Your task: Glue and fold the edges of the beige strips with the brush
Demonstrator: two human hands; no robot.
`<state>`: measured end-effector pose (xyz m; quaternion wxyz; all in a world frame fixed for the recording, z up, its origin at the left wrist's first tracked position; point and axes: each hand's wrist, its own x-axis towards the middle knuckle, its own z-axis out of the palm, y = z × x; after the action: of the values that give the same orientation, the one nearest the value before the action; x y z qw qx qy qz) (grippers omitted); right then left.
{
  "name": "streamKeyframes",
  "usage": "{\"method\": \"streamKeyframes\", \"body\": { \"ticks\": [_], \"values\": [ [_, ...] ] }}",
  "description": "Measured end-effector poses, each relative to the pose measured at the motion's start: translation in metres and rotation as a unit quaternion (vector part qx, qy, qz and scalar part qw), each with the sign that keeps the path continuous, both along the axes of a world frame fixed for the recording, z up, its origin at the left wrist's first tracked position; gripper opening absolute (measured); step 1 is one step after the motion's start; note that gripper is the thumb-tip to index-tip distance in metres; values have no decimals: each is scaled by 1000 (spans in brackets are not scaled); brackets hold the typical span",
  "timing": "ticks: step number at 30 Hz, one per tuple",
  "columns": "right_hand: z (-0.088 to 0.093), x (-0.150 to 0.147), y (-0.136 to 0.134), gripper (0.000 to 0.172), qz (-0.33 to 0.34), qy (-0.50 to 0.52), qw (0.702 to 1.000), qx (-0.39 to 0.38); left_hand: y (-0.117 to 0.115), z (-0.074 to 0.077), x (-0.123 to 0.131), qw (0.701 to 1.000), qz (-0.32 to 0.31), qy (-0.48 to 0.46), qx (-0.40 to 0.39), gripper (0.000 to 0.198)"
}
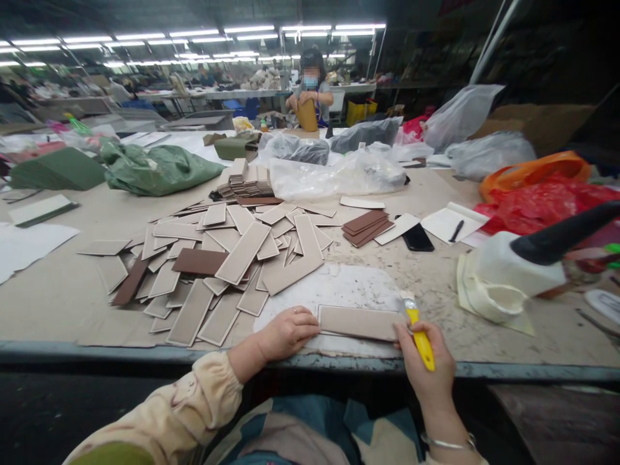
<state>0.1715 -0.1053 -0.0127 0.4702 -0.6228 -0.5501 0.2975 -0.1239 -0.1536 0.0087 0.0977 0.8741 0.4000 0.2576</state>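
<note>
A flat beige rectangular panel [361, 321] with a pale border lies lengthwise near the table's front edge, on a white, stained sheet [339, 284]. At its left end, my left hand [289, 330] is closed, fingertips on the panel's edge. My right hand [429, 361] grips a paintbrush [420, 339] with a yellow handle, bristles pointing up and away. The thumb and fingertips of that same hand also touch the panel's right end. Left of the sheet, a loose heap of similar panels [239, 255] spreads out, a few showing brown faces.
A white jug [513, 271] with a black spout stands at right. Beyond are brown strips [367, 227], a phone [418, 237], a pen [456, 231] and a red plastic bag [547, 203]. Clear plastic [334, 174] and a green bag [162, 169] lie farther back; a person [310, 97] works opposite.
</note>
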Motion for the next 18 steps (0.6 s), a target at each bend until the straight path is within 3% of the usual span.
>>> {"method": "streamKeyframes", "body": {
  "ticks": [13,18],
  "values": [
    [6,-5,2,35,3,-187,980,66,-2,-7,0,1000,24,-14,-2,21],
    [4,-4,4,35,2,-200,976,87,-1,-7,0,1000,19,-12,6,20]
  ]
}}
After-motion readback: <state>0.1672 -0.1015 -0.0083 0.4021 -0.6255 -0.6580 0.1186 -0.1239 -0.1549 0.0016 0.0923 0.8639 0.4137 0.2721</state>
